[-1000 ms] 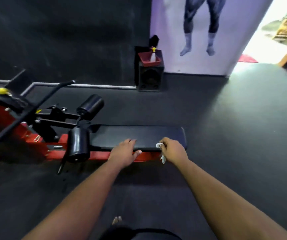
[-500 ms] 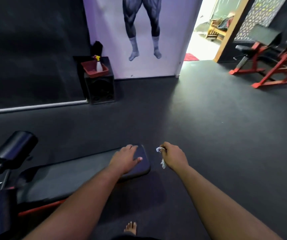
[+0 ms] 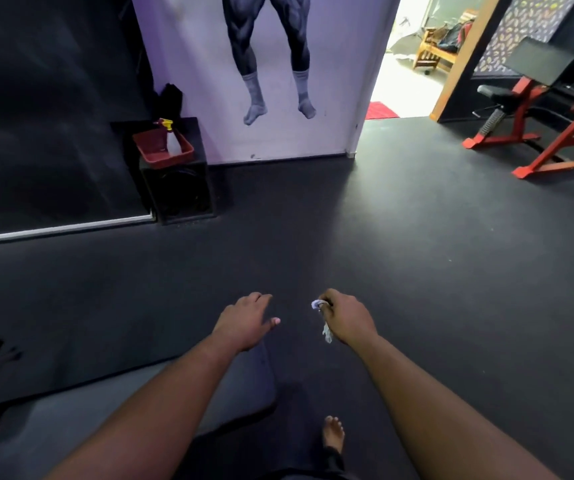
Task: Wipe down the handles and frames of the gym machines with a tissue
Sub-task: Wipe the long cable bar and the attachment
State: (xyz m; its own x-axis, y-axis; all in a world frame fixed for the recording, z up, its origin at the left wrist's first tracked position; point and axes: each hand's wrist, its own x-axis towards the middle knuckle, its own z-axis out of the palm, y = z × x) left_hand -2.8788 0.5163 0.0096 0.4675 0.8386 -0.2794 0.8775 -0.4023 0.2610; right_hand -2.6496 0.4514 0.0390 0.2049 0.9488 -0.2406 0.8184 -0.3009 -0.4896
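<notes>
The right hand [image 3: 347, 320], just right of frame centre, pinches a crumpled white tissue [image 3: 322, 318], with one end poking past the knuckles and a tail hanging beneath. It touches no machine and hovers over bare floor [image 3: 417, 271]. The left hand [image 3: 244, 322] beside it is released, fingers spread loosely, holding nothing, past the end of the grey bench pad [image 3: 237, 389] at the lower left. Both forearms reach forward from the bottom edge, roughly parallel. Judging by this, the bench seems finished with, though nothing on the dim pad proves it was wiped. The red-framed machines [image 3: 555, 133] at the upper right stand well apart and look untouched, so plenty of wiping probably remains.
</notes>
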